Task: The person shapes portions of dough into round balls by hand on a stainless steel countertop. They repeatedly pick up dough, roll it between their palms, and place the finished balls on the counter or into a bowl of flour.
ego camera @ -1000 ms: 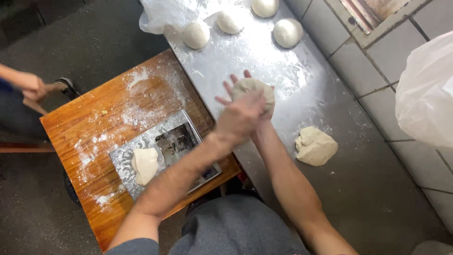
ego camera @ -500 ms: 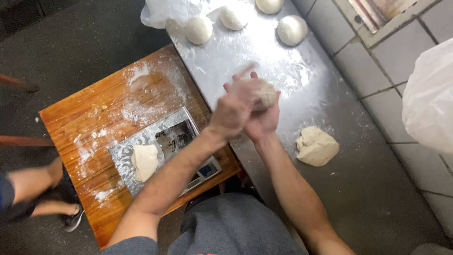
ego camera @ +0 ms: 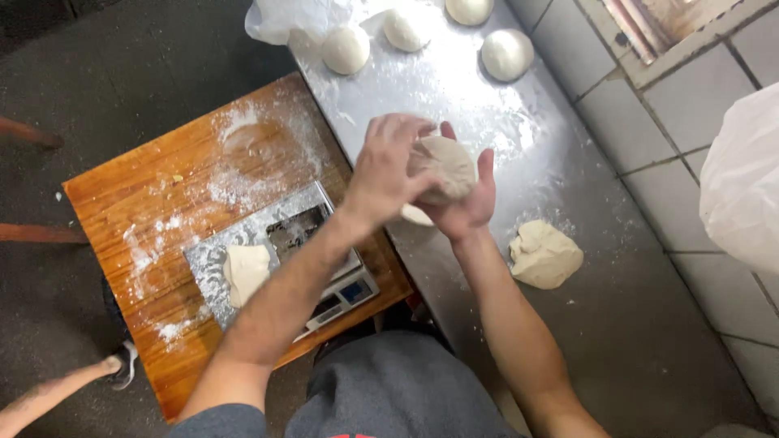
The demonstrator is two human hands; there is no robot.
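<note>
- I have a dough piece [ego camera: 442,166] held up between both hands above the steel desk [ego camera: 568,186]. My left hand [ego camera: 385,174] cups over its top with the fingers curled onto it; my right hand [ego camera: 466,207] cradles it from below, fingers spread and pressed against it.
- By my reading the shaping is partway: four rounded dough balls [ego camera: 507,54] already sit at the far end of the desk, while this piece looks not yet smooth.
- Left to do, as I judge it: a ragged dough lump [ego camera: 544,253] lies on the desk just right of my right forearm, and a flat dough slab [ego camera: 246,272] rests on the floured scale [ego camera: 324,284].
- The scale stands on a wooden table [ego camera: 162,211] beside the desk.
- A plastic bag [ego camera: 288,18] lies near the far balls; someone's foot [ego camera: 122,365] shows at the lower left. Nothing blocks my hands.
</note>
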